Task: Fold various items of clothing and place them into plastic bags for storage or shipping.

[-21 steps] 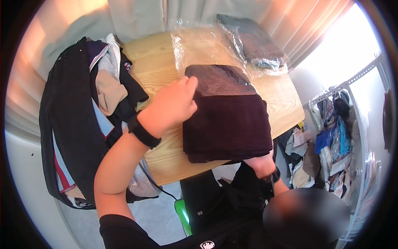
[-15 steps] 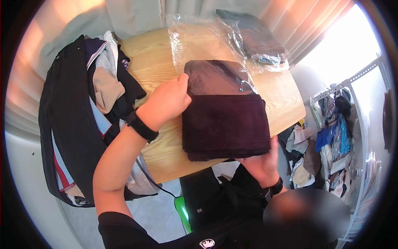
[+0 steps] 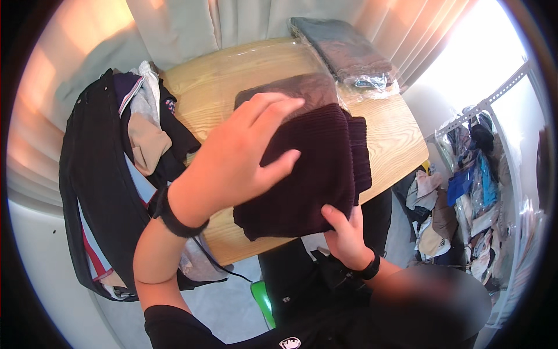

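Observation:
A dark maroon ribbed garment [image 3: 305,180], folded into a thick rectangle, lies over the near part of the table. Its far end sits inside a clear plastic bag [image 3: 256,61], while the near part is bare. My left hand [image 3: 241,154] is spread over the garment's left side, fingers apart and thumb out; I cannot tell whether it touches the cloth. At the near right edge my right hand [image 3: 347,232] grips the garment, thumb on top and fingers underneath, mostly hidden. A folded layer sticks out along its right side.
A bagged dark folded garment [image 3: 349,52] lies at the table's [image 3: 401,142] far right. On the left, a large black bag [image 3: 96,192] bulges with clothes. Racks of bagged clothing [image 3: 474,180] stand at right, and a pale curtain [image 3: 244,23] hangs behind.
My left hand has let go of the bag's left edge and opened over the garment. My right thumb has come on top, and the garment has shifted left and skewed, showing a layer at right.

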`<state>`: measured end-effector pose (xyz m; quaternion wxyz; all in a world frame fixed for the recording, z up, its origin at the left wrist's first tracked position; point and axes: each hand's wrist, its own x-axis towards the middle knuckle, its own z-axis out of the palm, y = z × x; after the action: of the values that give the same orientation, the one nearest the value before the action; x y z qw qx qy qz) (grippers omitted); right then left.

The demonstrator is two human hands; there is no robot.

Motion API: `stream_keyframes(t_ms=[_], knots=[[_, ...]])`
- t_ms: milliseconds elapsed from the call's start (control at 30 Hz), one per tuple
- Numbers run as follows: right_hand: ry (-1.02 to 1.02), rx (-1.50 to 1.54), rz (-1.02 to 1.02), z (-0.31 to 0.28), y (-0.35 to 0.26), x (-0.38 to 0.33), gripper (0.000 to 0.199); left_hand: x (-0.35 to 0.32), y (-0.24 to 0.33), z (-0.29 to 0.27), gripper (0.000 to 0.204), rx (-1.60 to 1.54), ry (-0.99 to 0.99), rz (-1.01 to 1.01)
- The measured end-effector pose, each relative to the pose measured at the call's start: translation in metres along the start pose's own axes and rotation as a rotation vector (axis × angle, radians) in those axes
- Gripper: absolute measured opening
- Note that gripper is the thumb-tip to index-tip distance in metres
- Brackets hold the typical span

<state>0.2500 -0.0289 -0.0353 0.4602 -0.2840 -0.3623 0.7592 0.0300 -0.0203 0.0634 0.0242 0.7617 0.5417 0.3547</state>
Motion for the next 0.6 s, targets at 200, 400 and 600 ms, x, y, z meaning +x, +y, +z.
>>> stream_keyframes(t_ms=[200, 400, 600], knots=[[-0.287, -0.34, -0.134, 0.02, -0.008, -0.003, 0.082, 0.002, -0.01, 0.001, 0.049, 0.018, 0.118, 0.167], [-0.393, -0.412, -0.163, 0.025, -0.006, 0.012, 0.094, 0.002, -0.026, 0.006, 0.043, -0.222, 0.053, -0.148], [-0.373, -0.262, 0.03, 0.029, -0.009, 0.006, 0.09, -0.002, -0.035, 0.007, 0.028, -0.115, 0.086, -0.096]])
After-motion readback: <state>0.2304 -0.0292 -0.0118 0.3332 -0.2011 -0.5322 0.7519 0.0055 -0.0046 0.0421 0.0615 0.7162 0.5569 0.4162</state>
